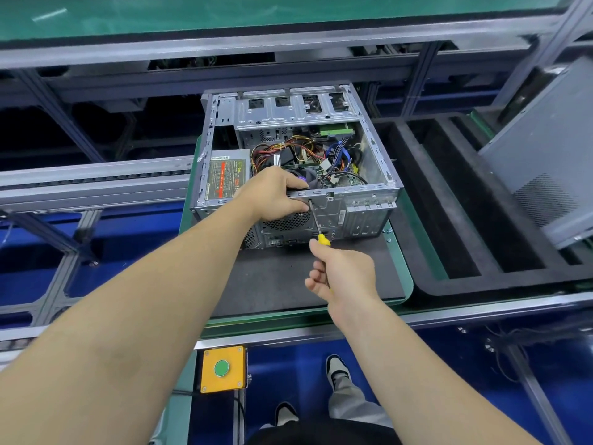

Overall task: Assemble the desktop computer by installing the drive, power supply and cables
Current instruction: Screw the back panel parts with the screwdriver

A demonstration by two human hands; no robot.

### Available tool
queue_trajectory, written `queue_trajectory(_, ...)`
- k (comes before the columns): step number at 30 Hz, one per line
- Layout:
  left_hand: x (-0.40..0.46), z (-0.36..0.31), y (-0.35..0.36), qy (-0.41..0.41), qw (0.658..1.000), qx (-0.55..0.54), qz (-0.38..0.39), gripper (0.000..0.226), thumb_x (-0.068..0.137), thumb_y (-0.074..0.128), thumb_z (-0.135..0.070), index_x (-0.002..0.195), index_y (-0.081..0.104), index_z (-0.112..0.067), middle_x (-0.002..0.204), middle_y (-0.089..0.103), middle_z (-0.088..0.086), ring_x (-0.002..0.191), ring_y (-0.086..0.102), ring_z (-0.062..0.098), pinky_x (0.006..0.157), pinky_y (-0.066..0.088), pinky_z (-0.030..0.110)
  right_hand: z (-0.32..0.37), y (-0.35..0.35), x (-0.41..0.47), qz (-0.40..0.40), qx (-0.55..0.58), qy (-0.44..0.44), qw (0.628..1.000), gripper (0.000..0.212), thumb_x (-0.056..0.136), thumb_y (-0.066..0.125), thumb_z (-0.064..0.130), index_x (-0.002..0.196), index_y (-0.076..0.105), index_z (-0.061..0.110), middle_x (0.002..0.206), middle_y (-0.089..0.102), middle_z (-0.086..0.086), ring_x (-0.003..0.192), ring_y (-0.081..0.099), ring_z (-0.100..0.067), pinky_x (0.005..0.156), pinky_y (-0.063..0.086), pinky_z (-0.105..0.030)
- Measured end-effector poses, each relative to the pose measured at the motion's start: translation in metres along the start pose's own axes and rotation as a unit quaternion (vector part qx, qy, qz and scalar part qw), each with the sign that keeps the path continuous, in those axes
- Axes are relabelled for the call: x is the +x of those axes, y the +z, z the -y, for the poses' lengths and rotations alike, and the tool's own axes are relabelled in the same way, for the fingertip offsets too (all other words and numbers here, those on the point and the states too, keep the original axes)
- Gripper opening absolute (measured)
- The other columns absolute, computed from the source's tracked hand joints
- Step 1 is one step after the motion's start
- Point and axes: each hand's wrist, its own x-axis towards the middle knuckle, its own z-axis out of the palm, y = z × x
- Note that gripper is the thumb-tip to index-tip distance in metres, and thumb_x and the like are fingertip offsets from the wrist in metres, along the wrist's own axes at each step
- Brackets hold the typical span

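Both forearms reach in from 6 o'clock. Right hand (345, 273) is curled round the yellow handle of a screwdriver (318, 229); shaft runs up toward 12, tip at the top edge of the case's rear panel. Left hand (276, 195) grips that same edge of the computer case (362, 207), fingers over the rim, thumb on the rear panel just beside the screwdriver tip. Case sits open-topped on a dark mat (272, 277) on the green tabletop (407, 277), mid-frame. Inside: power supply (226, 178) at 9 o'clock in the case, label up; bundle of coloured cables (298, 152) in the middle; drive cage (295, 110) at 12. Black foam tray (481, 220) lies at 3 o'clock of the case, grey side panel (545, 162) leaning beyond it. Yellow box with a green button (222, 368) at 6, below the tabletop edge. Person's shoes visible on the blue floor (288, 367).
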Motion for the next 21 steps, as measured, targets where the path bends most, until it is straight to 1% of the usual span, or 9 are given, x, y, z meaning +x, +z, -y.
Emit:
queue_trajectory(2,0.000,0.000,0.000,0.001,1.000,-0.001,0.000,0.057,0.078,0.083,-0.041,0.128,0.068,-0.019,0.135,0.063,-0.001,0.129,0.055,0.017,0.106,0.044,0.034,0.000,0.001,-0.002,-0.015,-0.011,0.014,1.000,0.026,0.086,0.078,0.027,0.081,0.065,0.005,0.061,0.063,-0.005,0.043,0.053,-0.013,0.044,0.048,-0.023)
queue_trajectory(4,0.000,-0.001,0.000,0.002,1.000,0.000,-0.001,0.056,0.078,0.083,-0.041,0.127,0.068,-0.019,0.135,0.063,0.000,0.128,0.056,0.017,0.104,0.044,0.032,0.003,0.002,-0.004,0.022,-0.005,0.079,0.997,0.033,0.093,0.068,0.037,0.089,0.064,0.005,0.070,0.068,-0.007,0.046,0.051,-0.013,0.044,0.037,-0.021)
queue_trajectory(7,0.000,-0.001,0.000,0.002,1.000,0.000,-0.002,0.057,0.077,0.083,-0.041,0.128,0.068,-0.019,0.135,0.063,0.000,0.128,0.055,0.018,0.104,0.044,0.033,0.012,0.003,-0.007,0.093,0.091,0.163,0.978,0.043,0.097,0.057,0.048,0.090,0.063,0.006,0.067,0.054,-0.002,0.038,0.037,-0.006,0.034,0.021,-0.015)
queue_trajectory(9,0.000,0.000,0.000,0.003,1.000,0.002,-0.004,0.056,0.078,0.083,-0.040,0.127,0.068,-0.019,0.135,0.064,0.001,0.128,0.056,0.017,0.105,0.045,0.034,0.019,0.004,-0.008,0.085,0.104,0.146,0.980,0.038,0.089,0.070,0.045,0.090,0.063,0.008,0.070,0.046,-0.001,0.037,0.035,-0.006,0.031,0.019,-0.014)
queue_trajectory(11,0.000,-0.001,0.000,0.005,1.000,-0.001,-0.006,0.055,0.078,0.083,-0.039,0.127,0.068,-0.018,0.133,0.065,0.001,0.127,0.057,0.017,0.104,0.045,0.033,0.018,0.004,-0.012,0.062,0.070,0.083,0.992,0.025,0.083,0.080,0.026,0.087,0.063,0.008,0.072,0.046,-0.004,0.042,0.038,-0.010,0.033,0.021,-0.016)
queue_trajectory(13,0.000,-0.001,0.000,0.001,1.000,-0.002,-0.005,0.056,0.078,0.084,-0.038,0.127,0.068,-0.018,0.134,0.064,0.001,0.127,0.056,0.017,0.104,0.044,0.031,0.015,0.003,-0.013,0.038,0.063,0.053,0.996,0.016,0.084,0.078,0.009,0.082,0.063,0.004,0.066,0.051,-0.007,0.046,0.044,-0.013,0.037,0.029,-0.018)
queue_trajectory(16,0.000,-0.001,0.001,-0.001,1.000,-0.001,-0.008,0.056,0.077,0.084,-0.039,0.127,0.069,-0.018,0.135,0.063,0.002,0.127,0.056,0.018,0.104,0.044,0.031,0.013,-0.001,-0.012,0.037,0.065,0.089,0.993,0.019,0.094,0.068,0.020,0.087,0.063,0.003,0.066,0.062,-0.009,0.048,0.047,-0.015,0.046,0.040,-0.023)
queue_trajectory(19,0.000,-0.002,0.000,0.001,1.000,-0.004,-0.009,0.056,0.077,0.084,-0.038,0.126,0.069,-0.017,0.133,0.064,0.002,0.126,0.058,0.018,0.104,0.045,0.034,0.014,-0.003,-0.009,0.066,0.076,0.149,0.984,0.036,0.101,0.052,0.039,0.090,0.063,0.007,0.066,0.057,-0.002,0.042,0.037,-0.009,0.038,0.023,-0.017)
queue_trajectory(21,0.000,-0.002,0.001,0.000,1.000,-0.003,-0.010,0.055,0.076,0.084,-0.038,0.125,0.069,-0.017,0.133,0.065,0.001,0.125,0.058,0.017,0.104,0.045,0.033,0.015,-0.002,-0.009,0.058,0.085,0.127,0.987,0.034,0.093,0.066,0.042,0.090,0.064,0.008,0.067,0.049,-0.001,0.039,0.034,-0.008,0.033,0.018,-0.016)
